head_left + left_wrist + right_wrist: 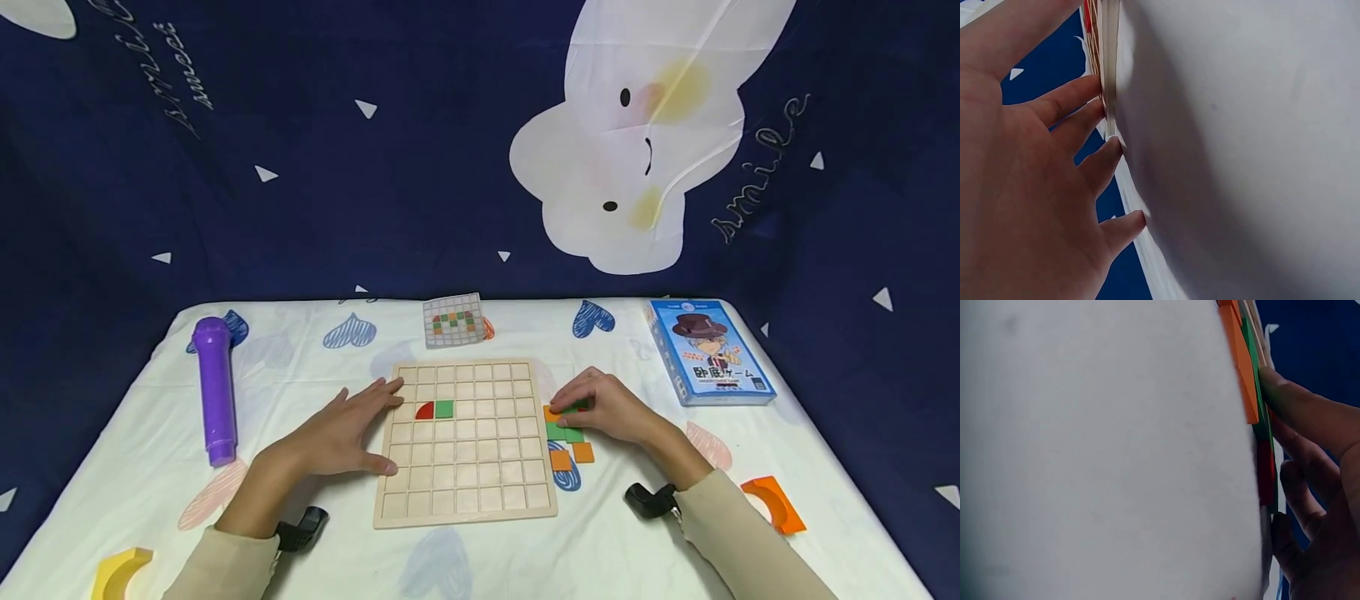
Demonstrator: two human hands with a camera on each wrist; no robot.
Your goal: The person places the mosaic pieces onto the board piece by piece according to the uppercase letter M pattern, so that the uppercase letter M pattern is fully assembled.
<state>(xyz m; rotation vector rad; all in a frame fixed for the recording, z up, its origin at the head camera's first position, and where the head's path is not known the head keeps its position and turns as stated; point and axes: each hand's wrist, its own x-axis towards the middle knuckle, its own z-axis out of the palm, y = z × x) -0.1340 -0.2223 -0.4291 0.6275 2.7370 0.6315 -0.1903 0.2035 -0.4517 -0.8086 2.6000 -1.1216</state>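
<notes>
Two bare hands in beige sleeves work at a bench [300,517] spread with a white, heart-printed cloth. Between them lies one pale wooden board [476,454], ruled into seven rows of seven squares. Two pieces sit on it, side by side in the third row from the far edge: one red quarter-circle [425,411] in the second column from the left and one green square [444,409] in the third.

The left hand [330,433] touches the board's left edge; its grip is spread, thumb and fingers well apart. The right hand [611,407] is over a small cluster of loose pieces just beside the board's right edge. Its thumb and fingers are close together among them, but whether that grip pinches a piece I cannot tell.

In the cluster, three orange pieces [560,461] and at least two green pieces [573,434] can be counted; the hand hides part of it. The right wrist view adds one red piece [1265,472].

Around these are one patterned card [453,321] beyond the board, one purple microphone-shaped object [216,392] at left, one blue box [708,354] at far right, one yellow curved block [120,573] at near left and one orange arched block [780,504] at near right.
</notes>
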